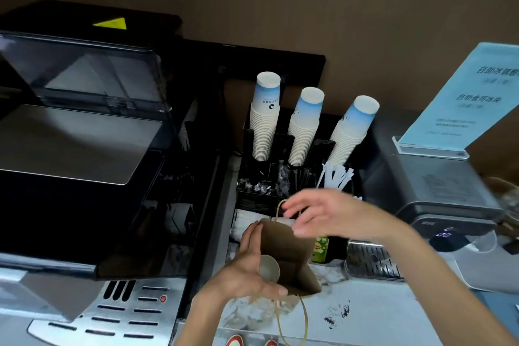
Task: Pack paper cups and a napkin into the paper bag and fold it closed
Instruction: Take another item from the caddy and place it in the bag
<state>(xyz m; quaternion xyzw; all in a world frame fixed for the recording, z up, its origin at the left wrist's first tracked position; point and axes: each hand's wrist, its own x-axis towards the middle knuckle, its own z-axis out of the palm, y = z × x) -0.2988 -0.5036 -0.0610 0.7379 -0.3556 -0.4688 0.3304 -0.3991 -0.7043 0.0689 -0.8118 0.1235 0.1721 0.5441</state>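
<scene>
A brown paper bag (289, 247) with twine handles is held open above the counter, and the round end of a paper cup (269, 267) shows at its near left side. My left hand (248, 270) grips the bag's left side, thumb along its lower edge. Over the bag's top edge hovers my right hand (323, 213), blurred, fingers spread and holding nothing. Three stacks of upside-down blue-and-white paper cups (265, 118) stand in a black organizer behind. White napkins (247, 223) lie in a tray just left of the bag.
A large black coffee machine (84, 149) fills the left side. A grey appliance (449, 205) with a blue sign (466, 95) stands at right, its drip tray (370, 261) beside a green tea box (320, 250). White sachets (337, 177) and stirrers sit in the organizer. The marble counter (365, 309) lies below.
</scene>
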